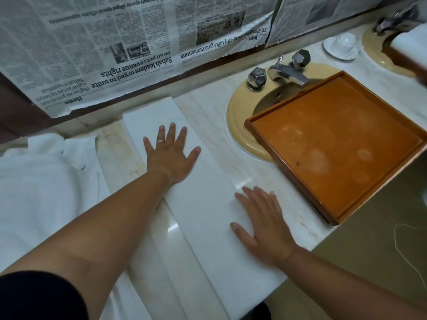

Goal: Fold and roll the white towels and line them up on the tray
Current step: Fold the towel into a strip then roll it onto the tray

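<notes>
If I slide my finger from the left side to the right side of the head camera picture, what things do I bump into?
A pile of white towels → left hand → right hand → wooden tray.

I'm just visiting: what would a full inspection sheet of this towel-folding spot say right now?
Surface: marble countertop, stained in places.
Job's things: folded towel strip lying flat; loose towel pile at left; wooden tray without towels, partly over the sink.
Clutter: cup and saucer beyond the tray.
Hands: left hand and right hand flat on the strip, fingers straight.
Cables: thin white cord right of the counter.
Surroundings: newspaper sheets behind the counter; faucet.
</notes>
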